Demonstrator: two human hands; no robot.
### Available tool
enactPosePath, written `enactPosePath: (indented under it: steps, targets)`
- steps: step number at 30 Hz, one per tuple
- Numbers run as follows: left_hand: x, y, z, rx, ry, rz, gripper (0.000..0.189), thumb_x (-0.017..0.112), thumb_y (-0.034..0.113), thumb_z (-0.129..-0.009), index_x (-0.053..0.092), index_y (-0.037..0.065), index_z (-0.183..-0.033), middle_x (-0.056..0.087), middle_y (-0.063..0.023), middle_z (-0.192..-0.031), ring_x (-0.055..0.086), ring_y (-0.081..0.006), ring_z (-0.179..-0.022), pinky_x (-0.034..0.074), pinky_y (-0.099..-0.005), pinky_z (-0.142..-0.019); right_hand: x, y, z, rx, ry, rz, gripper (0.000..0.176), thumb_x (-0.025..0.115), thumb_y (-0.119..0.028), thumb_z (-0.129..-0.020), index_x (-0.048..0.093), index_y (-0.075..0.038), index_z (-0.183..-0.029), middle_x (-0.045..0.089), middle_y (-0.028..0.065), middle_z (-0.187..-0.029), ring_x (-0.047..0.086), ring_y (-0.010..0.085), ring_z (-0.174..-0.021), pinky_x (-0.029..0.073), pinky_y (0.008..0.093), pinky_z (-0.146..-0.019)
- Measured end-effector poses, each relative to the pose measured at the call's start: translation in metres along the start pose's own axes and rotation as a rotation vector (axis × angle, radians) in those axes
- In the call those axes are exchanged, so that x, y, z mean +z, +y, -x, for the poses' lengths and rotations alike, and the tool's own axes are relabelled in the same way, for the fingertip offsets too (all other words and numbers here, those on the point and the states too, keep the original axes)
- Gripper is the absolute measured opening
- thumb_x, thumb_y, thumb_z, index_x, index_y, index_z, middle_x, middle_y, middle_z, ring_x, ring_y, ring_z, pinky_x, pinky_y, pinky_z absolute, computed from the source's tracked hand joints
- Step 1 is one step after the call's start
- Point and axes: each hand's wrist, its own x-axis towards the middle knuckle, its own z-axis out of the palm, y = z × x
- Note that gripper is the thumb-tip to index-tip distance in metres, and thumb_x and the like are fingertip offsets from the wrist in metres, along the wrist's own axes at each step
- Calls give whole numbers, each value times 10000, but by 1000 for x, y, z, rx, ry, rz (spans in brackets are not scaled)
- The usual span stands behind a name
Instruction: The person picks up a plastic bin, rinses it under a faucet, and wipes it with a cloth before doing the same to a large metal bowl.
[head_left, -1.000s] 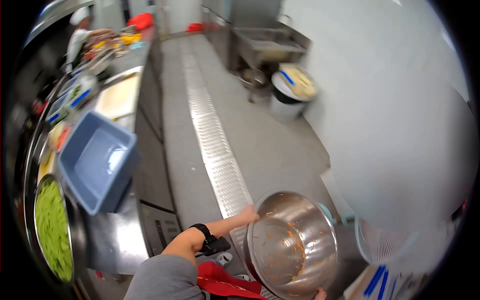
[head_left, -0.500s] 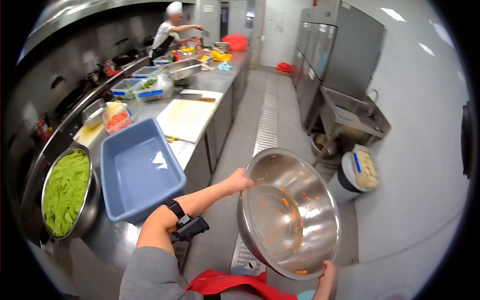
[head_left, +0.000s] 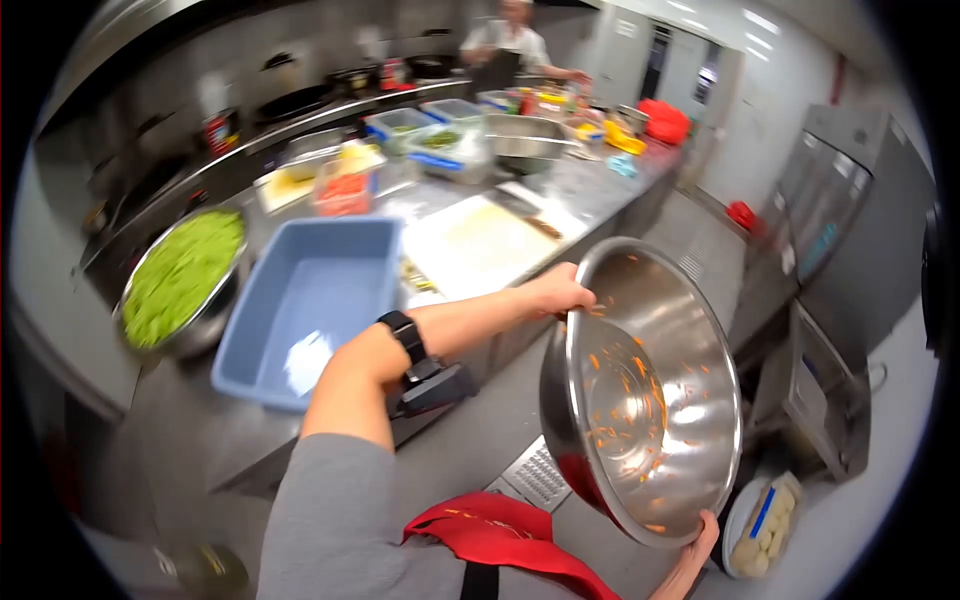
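Steel bowl (head_left: 655,400), rim still clasped by left hand (head_left: 555,293) and right hand (head_left: 700,545) fingers (head_left: 707,527), has swung nearer the blue tub (head_left: 330,285).

Both hands raised in front, each gripping the rim of one steel bowl (head_left: 650,400).
Left arm reaches forward and to the right, forearm bare, grey sleeve (head_left: 330,520) on the upper arm, black wrist strap (head_left: 405,335). Left hand (head_left: 558,292) is curled over the upper rim. Right hand (head_left: 700,545) sits low at the frame's bottom, only fingers showing, cupped under the lower rim; right arm out of view.
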Motion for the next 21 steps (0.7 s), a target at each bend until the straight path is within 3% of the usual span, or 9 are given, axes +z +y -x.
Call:
enactPosePath:
  steps: [1,2,3,4,6,11,14,18,21]
  targets:
    - [3,-27,-54,63,-27,-13,235,659,107,-630,566,-49,-779,544,-60,-670,517,-126,-577,425,-293,-493,-13,-5,-22,-15,31,14,259,612,-110,-730,614,40,-942,625,114,-879,594,194,-781,487,340,-696]
    - [14,-6,-74,85,-143,40,221,645,118,-649,616,-42,-799,592,-68,-726,539,-131,-622,445,-286,-568,-2,-16,-37,-76,186,33,123,614,-101,-701,614,2,-768,614,57,-773,573,141,-701,474,298,-672]
    - [33,7,-100,81,-87,67,213,623,104,-664,629,-32,-828,615,-61,-751,552,-141,-638,443,-278,-582,1,-33,-58,-47,255,66,89,618,-97,-703,590,-18,-731,601,43,-763,564,140,-709,465,285,-695]
    - [51,40,-113,66,-105,16,230,615,94,-664,624,-21,-863,620,-57,-787,558,-137,-683,446,-273,-619,-1,-42,-84,-60,255,38,102,623,-89,-700,605,-4,-755,620,56,-792,578,148,-761,458,272,-720]
    - [79,45,-169,24,-139,7,312,602,55,-671,587,-13,-975,608,-53,-824,559,-128,-761,453,-278,-704,-5,-45,-107,-151,320,-39,294,622,-72,-711,593,64,-970,645,113,-904,607,189,-848,469,296,-752]
    - [202,69,-309,96,-319,-87,304,588,52,-667,546,-33,-956,589,-69,-766,565,-140,-613,467,-262,-558,-58,-63,-172,-117,514,-174,303,598,-85,-742,574,62,-1006,636,116,-888,610,172,-765,484,284,-665]
    - [273,106,-404,119,-399,-102,321,578,55,-669,539,-31,-975,594,-67,-778,575,-143,-624,478,-269,-572,-83,-94,-252,-134,581,-221,301,585,-82,-747,568,68,-1007,630,112,-876,605,170,-742,481,281,-649]
    - [377,155,-504,328,-450,-170,292,568,53,-665,573,-28,-945,592,-57,-763,563,-134,-612,473,-264,-570,-129,-131,-367,-172,572,-316,295,562,-89,-753,568,65,-1005,626,104,-872,595,150,-729,470,271,-627]
    - [456,193,-560,309,-466,-179,276,560,39,-669,575,-35,-934,587,-55,-743,552,-123,-586,452,-244,-538,-170,-154,-446,-170,548,-311,279,546,-118,-768,568,63,-979,607,75,-818,562,132,-670,438,260,-577]
